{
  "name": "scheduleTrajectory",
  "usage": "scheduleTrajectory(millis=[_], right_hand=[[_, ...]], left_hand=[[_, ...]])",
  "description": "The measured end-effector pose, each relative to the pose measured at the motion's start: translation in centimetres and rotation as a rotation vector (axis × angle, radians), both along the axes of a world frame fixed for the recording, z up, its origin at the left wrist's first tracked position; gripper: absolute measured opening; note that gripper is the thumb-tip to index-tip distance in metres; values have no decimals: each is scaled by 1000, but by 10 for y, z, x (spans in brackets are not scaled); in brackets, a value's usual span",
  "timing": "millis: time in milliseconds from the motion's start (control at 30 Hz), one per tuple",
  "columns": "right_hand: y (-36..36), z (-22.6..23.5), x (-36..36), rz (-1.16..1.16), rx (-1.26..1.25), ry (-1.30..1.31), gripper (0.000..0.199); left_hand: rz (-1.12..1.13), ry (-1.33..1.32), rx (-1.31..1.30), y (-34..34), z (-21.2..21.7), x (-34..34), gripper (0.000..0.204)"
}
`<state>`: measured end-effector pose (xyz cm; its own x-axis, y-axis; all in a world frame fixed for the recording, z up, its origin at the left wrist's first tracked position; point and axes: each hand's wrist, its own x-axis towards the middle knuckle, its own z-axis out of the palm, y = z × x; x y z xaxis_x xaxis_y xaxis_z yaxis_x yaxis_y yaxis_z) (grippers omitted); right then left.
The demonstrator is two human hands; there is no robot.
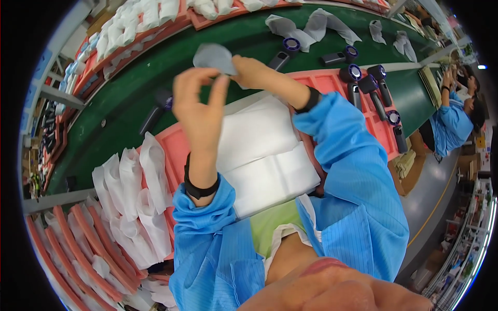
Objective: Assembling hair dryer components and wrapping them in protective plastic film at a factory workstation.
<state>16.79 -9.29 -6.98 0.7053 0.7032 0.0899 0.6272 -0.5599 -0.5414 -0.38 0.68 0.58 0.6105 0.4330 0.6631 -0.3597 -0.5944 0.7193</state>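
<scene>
My right hand (250,71) is closed on a translucent white packing sleeve (211,57), held up over the green work surface. The sleeve's end looks rounded; whether anything is inside it, I cannot tell. My left hand (199,101) is blurred beside the sleeve's lower edge, its thumb and index finger apart and their tips close to it. Below my wrists lies a stack of flat white packing sleeves (270,179) on a pink tray. A dark handheld device with a round purple-ringed head (151,120) lies left of my left hand, partly hidden.
Similar devices lie in the pink tray (371,118) at right and on the green conveyor (124,98). White-wrapped items (130,168) fill a tray at left; more stand in trays (136,23) along the far side. Pink trays (83,254) are stacked lower left. A co-worker (454,116) sits far right.
</scene>
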Motion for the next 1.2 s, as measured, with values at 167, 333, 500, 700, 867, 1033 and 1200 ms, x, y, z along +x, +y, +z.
scheduleTrajectory(millis=[167, 333, 500, 700, 867, 1033, 1200], right_hand=[[-21, 9, 45, 3, -378, -418, 34], [-142, 59, 142, -476, -703, -537, 24], [-303, 0, 186, -546, -810, -435, 31], [-281, 42, 204, -496, -671, 3, 49], [-223, 107, 156, -400, 102, -104, 52], [-200, 147, 73, -152, 495, 19, 52], [-151, 142, -1, 233, 909, 495, 47]], left_hand=[[-369, 438, 101, -40, -48, -3, 19], [-389, 630, 486, -71, -73, -6, 24], [-420, 581, 496, -74, -82, 1, 22], [-415, 637, 411, -65, -91, -1, 14], [-490, 711, 178, -47, -72, 2, 9], [-484, 569, -32, -20, -42, 6, 11], [-421, 482, -233, -2, -30, 5, 13]])
